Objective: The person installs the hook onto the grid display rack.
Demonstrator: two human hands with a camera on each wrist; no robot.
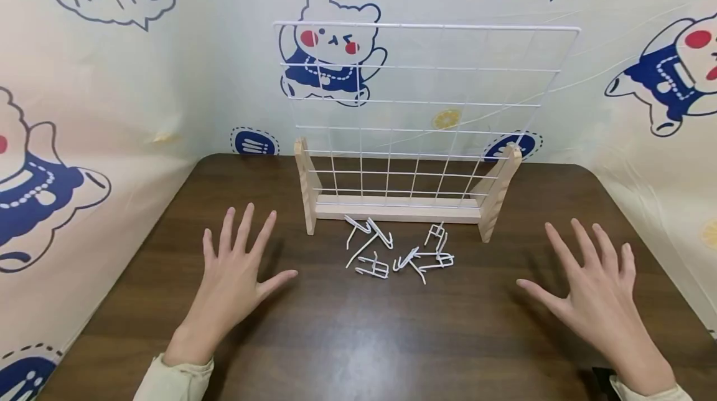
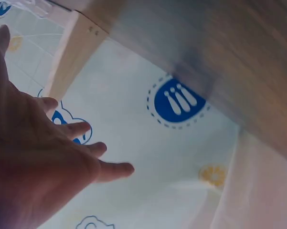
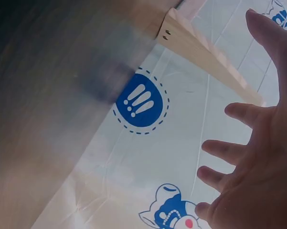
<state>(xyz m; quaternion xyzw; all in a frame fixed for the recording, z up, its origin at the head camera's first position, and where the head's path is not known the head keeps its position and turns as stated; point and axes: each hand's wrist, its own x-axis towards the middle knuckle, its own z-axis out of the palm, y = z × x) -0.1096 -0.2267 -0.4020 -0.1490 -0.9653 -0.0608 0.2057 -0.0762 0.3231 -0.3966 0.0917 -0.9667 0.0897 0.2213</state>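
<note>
Rack (image 1: 398, 209): long axis left-right | hooks (image 1: 410, 256): pointing mixed ways (hands (image 1: 231, 279) (image 1: 600, 295) splayed)

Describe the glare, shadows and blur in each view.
Head: pale glare on the near tabletop, soft shadows beside the left hand and right hand; left wrist: tabletop grain blurred, left hand shaded; right wrist: tabletop blurred, darkest toward the upper-left corner.

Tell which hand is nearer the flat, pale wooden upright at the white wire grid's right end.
Right hand: in front and right of the upright, not touching. Left hand: near the opposite end of the grid.
</note>
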